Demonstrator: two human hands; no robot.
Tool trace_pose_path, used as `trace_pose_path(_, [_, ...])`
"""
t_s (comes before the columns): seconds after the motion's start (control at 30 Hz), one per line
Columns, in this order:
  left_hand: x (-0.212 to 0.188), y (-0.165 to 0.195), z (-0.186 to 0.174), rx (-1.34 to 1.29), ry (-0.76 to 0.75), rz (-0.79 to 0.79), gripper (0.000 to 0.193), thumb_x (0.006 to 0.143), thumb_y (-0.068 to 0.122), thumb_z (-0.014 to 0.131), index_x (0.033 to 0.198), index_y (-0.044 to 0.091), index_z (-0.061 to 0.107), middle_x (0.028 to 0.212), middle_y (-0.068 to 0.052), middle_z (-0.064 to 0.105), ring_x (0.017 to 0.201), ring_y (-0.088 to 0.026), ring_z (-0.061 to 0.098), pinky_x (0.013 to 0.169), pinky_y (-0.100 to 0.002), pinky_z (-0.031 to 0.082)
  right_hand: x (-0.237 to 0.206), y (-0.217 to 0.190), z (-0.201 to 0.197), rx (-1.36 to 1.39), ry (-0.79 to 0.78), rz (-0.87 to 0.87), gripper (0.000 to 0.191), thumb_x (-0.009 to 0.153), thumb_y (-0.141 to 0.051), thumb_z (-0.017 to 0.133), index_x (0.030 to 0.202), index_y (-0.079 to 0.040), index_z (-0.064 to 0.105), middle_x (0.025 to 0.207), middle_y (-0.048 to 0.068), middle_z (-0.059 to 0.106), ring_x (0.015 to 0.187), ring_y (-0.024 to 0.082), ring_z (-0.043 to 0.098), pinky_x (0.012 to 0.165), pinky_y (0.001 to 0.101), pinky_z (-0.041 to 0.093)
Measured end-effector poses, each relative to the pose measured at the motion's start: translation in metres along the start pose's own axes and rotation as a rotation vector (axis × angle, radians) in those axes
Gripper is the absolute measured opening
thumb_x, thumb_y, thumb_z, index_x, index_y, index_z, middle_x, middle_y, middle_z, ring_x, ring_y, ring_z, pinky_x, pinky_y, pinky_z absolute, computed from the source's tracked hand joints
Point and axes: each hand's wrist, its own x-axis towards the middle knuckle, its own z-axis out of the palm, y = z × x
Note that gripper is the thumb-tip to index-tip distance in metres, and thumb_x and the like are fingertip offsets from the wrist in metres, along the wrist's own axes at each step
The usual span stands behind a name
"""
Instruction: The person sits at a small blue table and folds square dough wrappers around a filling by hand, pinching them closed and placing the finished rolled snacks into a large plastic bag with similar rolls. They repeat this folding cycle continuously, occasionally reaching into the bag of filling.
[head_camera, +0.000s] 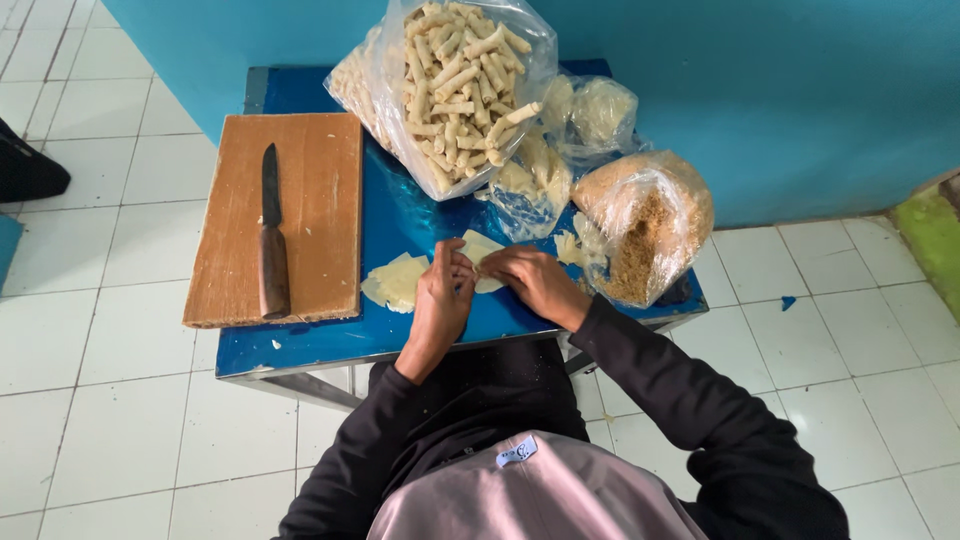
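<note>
My left hand (441, 300) and my right hand (537, 282) meet over a pale thin pastry sheet (478, 246) lying on the blue table (300, 345). Both hands pinch and press this sheet with curled fingers. A small stack of more pale sheets (397, 282) lies just left of my left hand. Black sleeves cover both arms.
A wooden cutting board (310, 215) with a brown-handled knife (271, 235) lies at the left. Behind my hands stand a clear bag of finished rolls (455, 85), a bag of brown crumbs (645, 225) and smaller bags of pale pieces (530, 185). White floor tiles and a blue wall surround the table.
</note>
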Motion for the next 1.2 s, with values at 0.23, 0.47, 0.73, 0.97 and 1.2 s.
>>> trace_pose_path(0.23, [-0.003, 0.006, -0.008, 0.131, -0.115, 0.064, 0.062, 0.076, -0.006, 0.078, 0.131, -0.001, 0.050, 0.107, -0.018, 0.064, 0.096, -0.032, 0.069, 0.081, -0.040, 0.058, -0.032, -0.003, -0.008, -0.238, -0.119, 0.064, 0.079, 0.072, 0.020, 0.053, 0.139, -0.019, 0.065, 0.148, 0.001, 0.061, 0.110, 0.030, 0.052, 0.090, 0.0406, 0.044])
trace_pose_path(0.47, [-0.004, 0.005, -0.007, 0.291, -0.098, 0.234, 0.040, 0.090, -0.001, 0.066, 0.128, -0.005, 0.053, 0.119, -0.026, 0.065, 0.107, -0.047, 0.061, 0.089, -0.050, 0.050, -0.053, -0.019, -0.016, -0.804, -0.205, 0.018, 0.077, 0.080, 0.002, 0.061, 0.152, -0.026, 0.052, 0.157, -0.002, 0.040, 0.107, 0.028, 0.044, 0.083, 0.0417, 0.040])
trace_pose_path(0.73, [0.000, 0.008, -0.006, 0.231, -0.069, 0.135, 0.029, 0.094, -0.002, 0.061, 0.122, -0.003, 0.056, 0.109, -0.024, 0.068, 0.103, -0.043, 0.065, 0.085, -0.047, 0.053, -0.065, -0.018, -0.021, -0.434, 0.035, 0.061, 0.052, 0.083, 0.008, 0.062, 0.120, -0.028, 0.073, 0.128, -0.005, 0.059, 0.113, 0.019, 0.048, 0.093, 0.0420, 0.036])
trace_pose_path(0.97, [0.001, 0.010, -0.010, 0.232, -0.094, 0.125, 0.025, 0.093, -0.002, 0.062, 0.118, -0.002, 0.059, 0.107, -0.021, 0.066, 0.102, -0.041, 0.066, 0.084, -0.046, 0.053, -0.056, -0.017, 0.003, -0.520, 0.136, 0.241, 0.043, 0.086, -0.005, 0.070, 0.128, -0.018, 0.072, 0.114, 0.000, 0.060, 0.102, 0.023, 0.046, 0.083, 0.0442, 0.030])
trace_pose_path(1.2, [0.000, 0.007, -0.008, 0.260, -0.109, 0.195, 0.017, 0.091, -0.004, 0.061, 0.108, -0.003, 0.067, 0.110, -0.019, 0.063, 0.105, -0.041, 0.061, 0.088, -0.046, 0.050, -0.039, -0.021, 0.004, -0.477, 0.175, 0.095, 0.030, 0.096, -0.025, 0.072, 0.125, -0.018, 0.074, 0.113, -0.004, 0.059, 0.105, 0.020, 0.050, 0.086, 0.0433, 0.030])
